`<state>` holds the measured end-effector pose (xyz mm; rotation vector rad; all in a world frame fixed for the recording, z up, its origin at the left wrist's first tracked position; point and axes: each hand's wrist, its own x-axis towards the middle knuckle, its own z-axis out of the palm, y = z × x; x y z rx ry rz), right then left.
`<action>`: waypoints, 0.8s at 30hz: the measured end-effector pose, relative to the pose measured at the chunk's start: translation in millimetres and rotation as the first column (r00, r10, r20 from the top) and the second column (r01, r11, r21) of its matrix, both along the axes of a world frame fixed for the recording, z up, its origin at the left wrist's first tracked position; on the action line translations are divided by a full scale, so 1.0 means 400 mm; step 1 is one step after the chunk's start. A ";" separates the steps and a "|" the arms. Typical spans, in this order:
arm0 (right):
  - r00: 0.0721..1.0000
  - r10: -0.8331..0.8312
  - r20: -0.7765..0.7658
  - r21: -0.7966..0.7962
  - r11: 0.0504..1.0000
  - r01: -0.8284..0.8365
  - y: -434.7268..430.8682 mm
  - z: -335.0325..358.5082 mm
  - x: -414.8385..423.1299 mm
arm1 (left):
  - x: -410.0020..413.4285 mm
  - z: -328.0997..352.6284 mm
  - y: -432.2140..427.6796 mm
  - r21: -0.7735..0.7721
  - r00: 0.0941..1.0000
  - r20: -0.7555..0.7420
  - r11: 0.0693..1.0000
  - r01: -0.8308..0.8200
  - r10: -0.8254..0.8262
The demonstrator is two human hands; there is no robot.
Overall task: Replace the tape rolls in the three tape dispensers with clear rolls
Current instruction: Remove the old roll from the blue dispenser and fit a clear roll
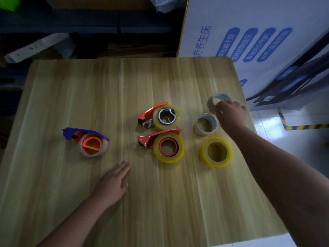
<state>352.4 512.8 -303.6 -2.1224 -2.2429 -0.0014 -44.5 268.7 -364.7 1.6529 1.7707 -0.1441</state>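
— Where was the right hand (231, 114)?
— Far right, fingers pinching a tilted clear roll (217, 102).
— And the left hand (114, 182)?
— Spread flat on the table (71, 97), near the blue dispenser (85, 139).

left hand (114, 182): flat, fingers extended | right hand (231, 115): reaching, fingers curled
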 end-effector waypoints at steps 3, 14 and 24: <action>0.997 -0.061 0.043 -0.031 0.998 0.062 -0.033 -0.016 0.087 | 0.001 -0.005 -0.003 0.006 0.999 -0.027 1.000 0.018 -0.018; 0.995 -0.088 0.048 -0.198 0.975 0.096 -0.138 -0.061 0.124 | -0.001 0.008 0.006 -0.059 0.998 0.060 0.998 -0.008 0.012; 0.974 -0.066 -0.215 -0.066 0.996 0.053 -0.351 -0.019 0.047 | -0.179 0.122 0.047 0.486 0.942 -0.178 0.858 -0.167 0.284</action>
